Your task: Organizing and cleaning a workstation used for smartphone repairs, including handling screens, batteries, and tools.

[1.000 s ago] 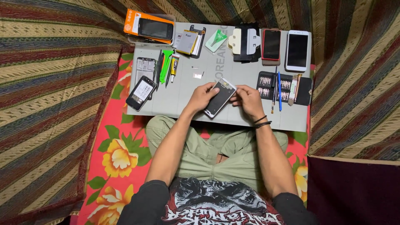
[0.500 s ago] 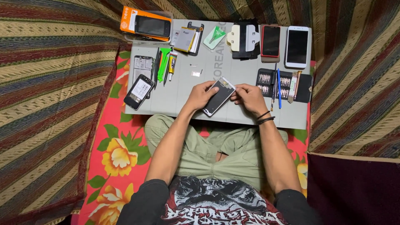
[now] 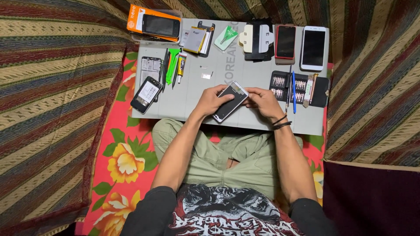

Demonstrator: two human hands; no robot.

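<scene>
On the grey table [image 3: 183,102] laid across the seated person's lap, things run in a loose row. Far left, at the top corner, an orange box [image 3: 142,19] carries a dark phone [image 3: 162,25] on its lid. Below it lies a bare phone frame [image 3: 151,67], and lower still a black phone [image 3: 146,94] with a lit pale screen, tilted. Just beside these sit a green pry tool [image 3: 172,65] and a small glue tube [image 3: 180,68]. Further along the top edge are a flat battery [image 3: 194,39] and a green packet [image 3: 226,37].

At the middle, near the front edge, the left hand [image 3: 211,100] curls around the lower left side of a slim phone with a dark face [image 3: 230,101], fingers wrapped on its edge. The phone lies slanted, its top end pointing up and to the right. The right hand [image 3: 262,101] pinches the phone's right edge, fingers bent close against it; two dark bands [image 3: 282,123] ring that wrist. Whether the phone rests on the table or is lifted just off it, I cannot tell.

Above the hands lies a black holder with two pale pads [image 3: 257,40]. Right of it lie a red-edged phone [image 3: 285,42] and a white phone [image 3: 313,48], both dark-screened. Below them an open black case of screwdriver bits [image 3: 301,88] holds a blue pen-like tool [image 3: 294,91].
</scene>
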